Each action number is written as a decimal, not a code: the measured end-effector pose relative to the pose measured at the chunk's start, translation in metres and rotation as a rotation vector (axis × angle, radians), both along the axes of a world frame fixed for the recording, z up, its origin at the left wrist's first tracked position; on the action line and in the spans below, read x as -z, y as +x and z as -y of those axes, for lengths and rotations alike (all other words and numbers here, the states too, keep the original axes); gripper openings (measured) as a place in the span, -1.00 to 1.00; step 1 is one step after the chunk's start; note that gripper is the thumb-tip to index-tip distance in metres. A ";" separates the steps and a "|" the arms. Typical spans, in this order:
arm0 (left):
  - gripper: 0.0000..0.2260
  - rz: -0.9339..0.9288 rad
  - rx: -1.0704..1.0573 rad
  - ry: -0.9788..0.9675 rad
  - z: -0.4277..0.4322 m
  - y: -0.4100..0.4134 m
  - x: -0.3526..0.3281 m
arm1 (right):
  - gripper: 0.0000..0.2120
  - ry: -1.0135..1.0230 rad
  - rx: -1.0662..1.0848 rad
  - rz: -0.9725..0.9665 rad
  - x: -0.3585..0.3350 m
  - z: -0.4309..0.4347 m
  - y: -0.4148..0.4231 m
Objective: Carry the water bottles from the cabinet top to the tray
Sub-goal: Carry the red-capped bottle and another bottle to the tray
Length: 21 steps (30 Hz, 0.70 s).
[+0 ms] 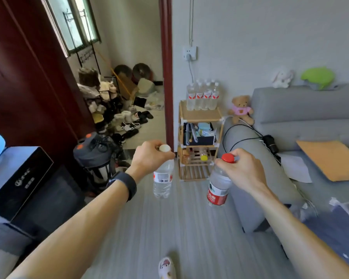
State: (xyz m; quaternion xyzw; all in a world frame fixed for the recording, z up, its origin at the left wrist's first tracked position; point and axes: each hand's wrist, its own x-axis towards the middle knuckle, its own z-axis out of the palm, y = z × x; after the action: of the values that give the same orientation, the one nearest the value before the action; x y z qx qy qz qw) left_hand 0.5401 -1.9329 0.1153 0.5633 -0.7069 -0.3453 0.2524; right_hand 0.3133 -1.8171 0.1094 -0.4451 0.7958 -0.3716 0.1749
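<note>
Hands both loaded. Left hand (149, 156) has its fingers curled round the neck of a clear plastic water bottle with a white cap (163, 179). That bottle hangs upright below the fist. Right hand (244, 170) grips the neck of a clear plastic water bottle with a red cap and red label (218, 187), base tilted slightly toward 7 o'clock. White-cap bottle sits at 9 o'clock of the red-cap one. They are apart, both in the air over the grey striped floor (189, 228). Black wristband (124, 184) on the left wrist.

Light wooden slatted shelf rack (199, 116) stands at 12 o'clock beyond the hands, against the white wall. Four clear water bottles with red-and-white labels (203, 96) stand in a row at the back of its top board, packed close together. Grey fabric sofa (290, 109) is at 3 o'clock, just beside the rack. Brown teddy bear in a pink top (241, 109) sits on the sofa arm. Black box (20, 178) at 9 o'clock. White patterned slipper (166, 267) at 6 o'clock, bottom edge.
</note>
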 end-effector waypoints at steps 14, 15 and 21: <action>-0.79 0.045 0.151 0.050 0.278 -0.090 0.009 | -0.77 0.063 0.141 0.005 0.008 0.251 -0.089; -0.79 0.046 0.148 0.055 0.294 -0.097 0.013 | -0.76 0.062 0.144 0.005 0.011 0.266 -0.097; -0.69 0.071 0.088 0.086 0.381 -0.152 0.040 | -0.74 0.116 0.115 0.011 0.036 0.353 -0.157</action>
State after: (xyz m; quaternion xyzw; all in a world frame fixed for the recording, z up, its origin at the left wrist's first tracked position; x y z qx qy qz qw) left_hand 0.3880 -2.3138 0.0752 0.5540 -0.7239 -0.3659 0.1874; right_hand 0.1559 -2.1704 0.0737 -0.3855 0.8393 -0.3369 0.1831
